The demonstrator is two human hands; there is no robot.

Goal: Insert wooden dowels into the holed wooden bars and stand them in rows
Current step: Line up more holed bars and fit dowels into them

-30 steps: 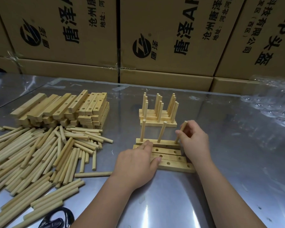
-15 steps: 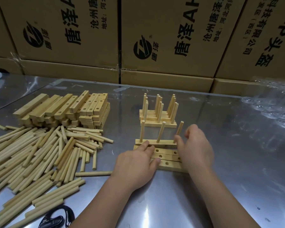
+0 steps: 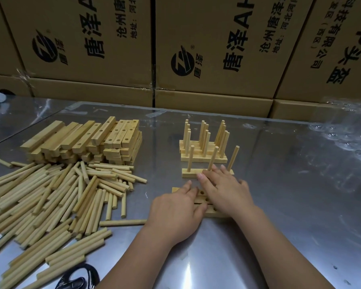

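Round pale dowels (image 3: 40, 195), drilled square-edged bars (image 3: 81, 138), glossy steel table (image 3: 279, 205)

Table (image 3: 290, 205) free on R; dowel pile (image 3: 50, 201) blocks L; plastic wrap (image 3: 346, 134) (prob.) far R.

We count two hands, a left hand (image 3: 175, 211) and a right hand (image 3: 225, 192). One lone bar (image 3: 194, 173) stands with three dowels (image 3: 233, 159) in it. Behind it are the filled bars (image 3: 202, 159), four as near as we can tell, with three dowels each. Three flat bars (image 3: 176, 189) lie partly hidden under the hands. The loose dowels (image 3: 50, 197) and stacked bars (image 3: 81, 138) are too many for us to count. At the back we make out three large boxes (image 3: 206, 49) plainly.
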